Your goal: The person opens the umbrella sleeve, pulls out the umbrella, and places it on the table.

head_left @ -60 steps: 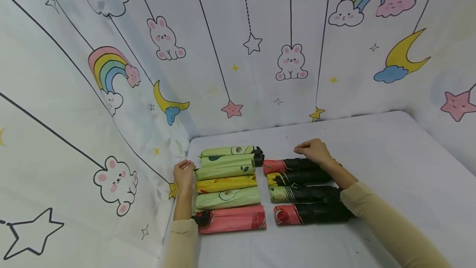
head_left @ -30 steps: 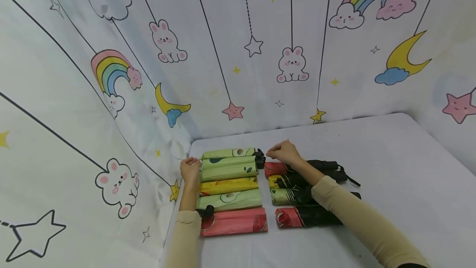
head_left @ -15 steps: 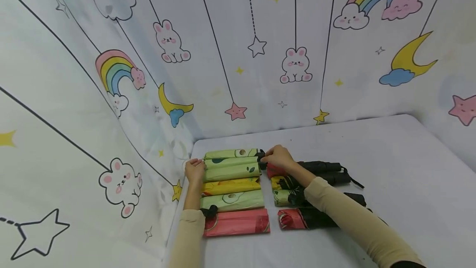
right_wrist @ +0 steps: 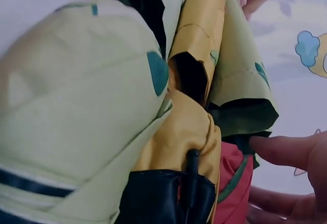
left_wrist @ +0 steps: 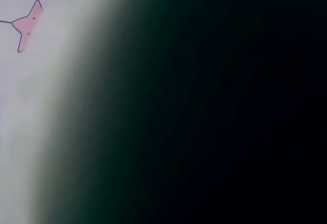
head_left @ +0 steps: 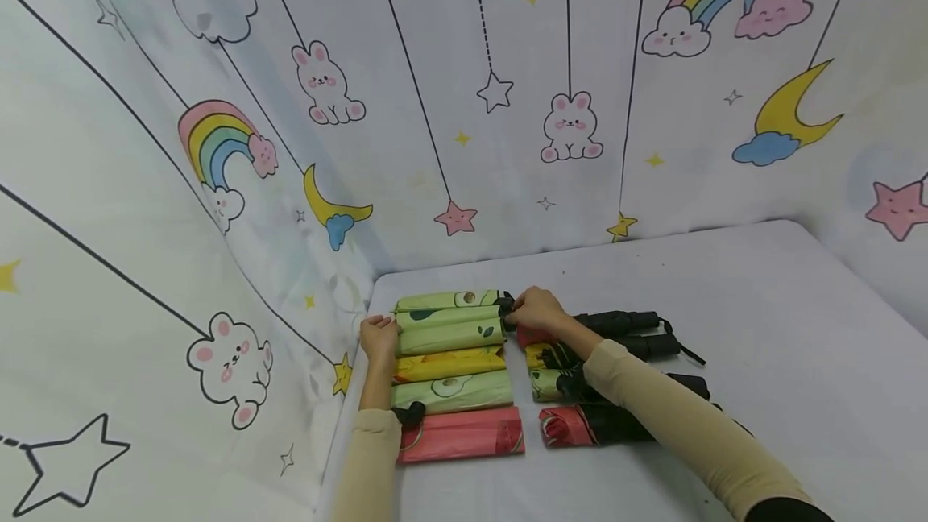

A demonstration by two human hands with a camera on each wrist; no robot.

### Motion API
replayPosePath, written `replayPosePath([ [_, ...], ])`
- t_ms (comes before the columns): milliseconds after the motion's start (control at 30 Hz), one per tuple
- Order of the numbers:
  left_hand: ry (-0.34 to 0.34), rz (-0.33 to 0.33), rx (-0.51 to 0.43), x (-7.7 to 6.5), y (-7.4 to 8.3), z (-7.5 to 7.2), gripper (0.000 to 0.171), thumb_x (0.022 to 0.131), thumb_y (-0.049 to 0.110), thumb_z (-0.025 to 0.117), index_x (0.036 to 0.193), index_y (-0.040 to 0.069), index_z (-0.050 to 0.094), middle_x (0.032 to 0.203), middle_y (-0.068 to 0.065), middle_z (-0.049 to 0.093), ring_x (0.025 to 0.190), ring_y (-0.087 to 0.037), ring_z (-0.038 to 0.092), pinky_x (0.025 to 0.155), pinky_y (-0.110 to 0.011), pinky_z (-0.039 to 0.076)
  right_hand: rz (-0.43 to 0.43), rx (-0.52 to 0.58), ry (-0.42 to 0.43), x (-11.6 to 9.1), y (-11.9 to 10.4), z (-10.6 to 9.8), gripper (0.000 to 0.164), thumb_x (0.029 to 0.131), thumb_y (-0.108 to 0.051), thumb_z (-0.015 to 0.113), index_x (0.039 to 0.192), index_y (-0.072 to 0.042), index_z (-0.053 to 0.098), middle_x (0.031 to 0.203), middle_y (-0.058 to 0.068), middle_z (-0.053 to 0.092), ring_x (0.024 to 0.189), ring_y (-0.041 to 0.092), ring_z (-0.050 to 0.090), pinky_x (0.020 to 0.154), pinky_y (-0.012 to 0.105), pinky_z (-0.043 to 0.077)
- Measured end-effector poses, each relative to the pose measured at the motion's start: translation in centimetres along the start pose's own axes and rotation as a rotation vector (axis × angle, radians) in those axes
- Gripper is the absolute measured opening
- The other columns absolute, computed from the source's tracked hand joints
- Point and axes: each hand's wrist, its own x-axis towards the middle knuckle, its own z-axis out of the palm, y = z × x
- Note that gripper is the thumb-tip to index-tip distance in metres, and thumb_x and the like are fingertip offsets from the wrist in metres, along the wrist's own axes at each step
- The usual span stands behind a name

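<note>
Folded umbrellas lie in two columns on a white table. In the head view, my right hand (head_left: 536, 310) pinches the black right end of a pale green leaf-print umbrella (head_left: 449, 337) in its sleeve. The right wrist view shows my thumb (right_wrist: 286, 150) at a black piece below the sleeve's dark mouth. My left hand (head_left: 379, 338) has curled fingers at the same umbrella's left end; its grip is partly hidden. A yellow umbrella (head_left: 449, 364), a green avocado-print one (head_left: 464, 391) and a red one (head_left: 464, 433) lie nearer me. The left wrist view is mostly dark.
On the right lie umbrellas with black fabric, among them a red-tipped one (head_left: 569, 427) and a green-tipped one (head_left: 545, 384), partly under my right forearm. Another avocado-print umbrella (head_left: 445, 301) lies at the back. A printed curtain (head_left: 406, 103) rises behind the table.
My right hand has moved left from above the black umbrellas to the green umbrella's black end. My left hand stays at the left end, slightly further in.
</note>
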Motion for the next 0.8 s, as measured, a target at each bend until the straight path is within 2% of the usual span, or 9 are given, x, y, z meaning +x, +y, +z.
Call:
replayPosePath([
  [200,0.008,-0.012,0.008,-0.2,-0.1,0.0,0.052,0.096,-0.008,0.060,0.146,-0.007,0.043,0.137,-0.028,0.056,0.129,-0.044,0.053,0.106,-0.052,0.049,0.019,-0.022,-0.044,0.4,-0.1,0.4,0.039,0.092,-0.025,0.077,0.118,0.004,0.076,0.119,0.018,0.074,0.111,0.039,0.069,0.092,0.050,0.059],
  [367,0.024,-0.013,-0.010,-0.2,-0.5,-0.1,0.054,0.096,-0.009,0.061,0.146,-0.009,0.042,0.134,-0.030,0.058,0.128,-0.045,0.055,0.106,-0.052,0.051,0.040,-0.009,-0.045,0.6,0.2,0.7,0.028,0.091,-0.024,0.079,0.105,0.000,0.081,0.105,0.013,0.078,0.082,0.025,0.069,0.074,0.039,0.057],
  [533,0.013,-0.031,-0.121,0.0,-0.9,-0.3,0.054,0.098,-0.010,0.059,0.148,-0.012,0.039,0.135,-0.034,0.054,0.130,-0.046,0.055,0.107,-0.051,0.051,0.036,-0.002,-0.037,0.4,0.4,0.7,0.028,0.093,-0.022,0.079,0.107,0.002,0.079,0.099,0.013,0.077,0.066,0.017,0.059,0.064,0.032,0.049],
  [633,0.016,-0.038,-0.148,-0.1,-0.9,-0.2,0.051,0.100,-0.010,0.057,0.148,-0.013,0.039,0.134,-0.035,0.054,0.129,-0.047,0.056,0.108,-0.051,0.050,0.036,0.026,-0.053,0.4,0.6,0.6,0.029,0.095,-0.022,0.078,0.097,0.006,0.078,0.074,0.008,0.066,0.054,0.014,0.042,0.056,0.029,0.039],
  [733,0.026,-0.033,-0.120,-0.3,-0.9,-0.3,0.050,0.100,-0.009,0.058,0.147,-0.012,0.040,0.132,-0.034,0.056,0.127,-0.046,0.057,0.107,-0.051,0.051,0.032,0.084,-0.057,0.4,0.8,0.4,0.031,0.096,-0.023,0.078,0.094,0.008,0.077,0.072,0.008,0.058,0.052,0.012,0.038,0.054,0.029,0.036],
  [800,0.031,-0.031,-0.095,-0.3,-0.9,-0.3,0.050,0.100,-0.008,0.059,0.146,-0.011,0.041,0.131,-0.033,0.057,0.126,-0.046,0.058,0.106,-0.051,0.051,0.032,0.137,-0.055,0.2,1.0,0.3,0.033,0.096,-0.024,0.078,0.102,0.009,0.077,0.082,0.011,0.067,0.055,0.014,0.043,0.057,0.029,0.040],
])
